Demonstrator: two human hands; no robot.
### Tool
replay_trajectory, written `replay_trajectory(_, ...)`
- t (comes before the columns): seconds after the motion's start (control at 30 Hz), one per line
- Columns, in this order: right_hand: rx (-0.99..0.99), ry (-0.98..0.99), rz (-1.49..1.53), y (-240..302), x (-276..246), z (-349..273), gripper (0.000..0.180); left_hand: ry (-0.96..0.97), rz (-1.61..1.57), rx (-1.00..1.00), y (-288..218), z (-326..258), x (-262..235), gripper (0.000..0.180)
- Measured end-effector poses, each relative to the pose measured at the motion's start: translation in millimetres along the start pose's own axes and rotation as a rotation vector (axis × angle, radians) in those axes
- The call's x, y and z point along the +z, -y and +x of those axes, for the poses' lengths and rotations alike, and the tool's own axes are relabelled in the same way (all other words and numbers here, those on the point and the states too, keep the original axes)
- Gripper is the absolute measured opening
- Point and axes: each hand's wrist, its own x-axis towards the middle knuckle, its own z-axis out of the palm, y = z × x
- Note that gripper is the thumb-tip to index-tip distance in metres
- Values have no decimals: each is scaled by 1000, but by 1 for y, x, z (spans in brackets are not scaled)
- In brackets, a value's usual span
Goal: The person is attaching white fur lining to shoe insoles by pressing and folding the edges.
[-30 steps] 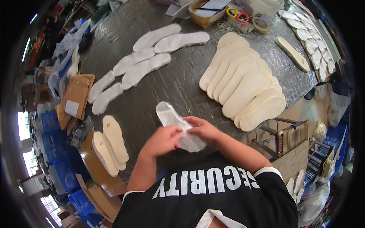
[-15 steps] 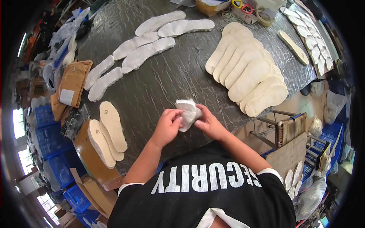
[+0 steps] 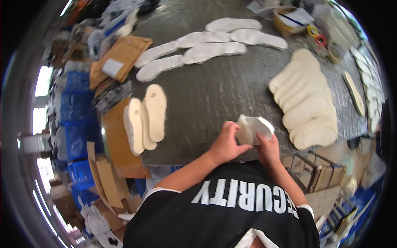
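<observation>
Both of my hands hold a folded white insole [image 3: 247,133] just above the table's near edge. Its cream side and its fluffy white side both show around the bend. My left hand [image 3: 225,144] grips one end, thumb on the near side. At the other end my right hand [image 3: 269,149] pinches the insole with the thumb on top. A fanned stack of cream insoles [image 3: 308,101] lies to the right of my hands. Off to the left are several cream insoles [image 3: 157,118] with dark marks. Farther back, fluffy white insoles [image 3: 206,53] lie in overlapping rows.
The dark, plastic-covered table [image 3: 194,91] spreads out ahead. A brown padded envelope [image 3: 128,53] lies at its left, and a tan box with papers [image 3: 289,27] at the back right. A single insole [image 3: 354,94] sits far right. Below that edge stands a metal-framed stool [image 3: 316,171].
The view has turned, so the table's things sit differently in the picture. The insole in my hands has gone from bunched up to a wider fold, and my hands have spread around it.
</observation>
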Motion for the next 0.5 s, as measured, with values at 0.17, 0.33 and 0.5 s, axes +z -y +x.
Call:
replay_trajectory(0.17, 140, 81, 2, 12, 8, -5, 35, 40, -12, -87, -2, -8, 3, 47)
replay_trajectory(0.33, 171, 104, -98, 15, 20, -10, 36, -115, 68, 114, -9, -22, 5, 44)
replay_trajectory(0.5, 230, 124, -450, 11, 35, -5, 31, -119, 96, -27, 7, -37, -7, 35)
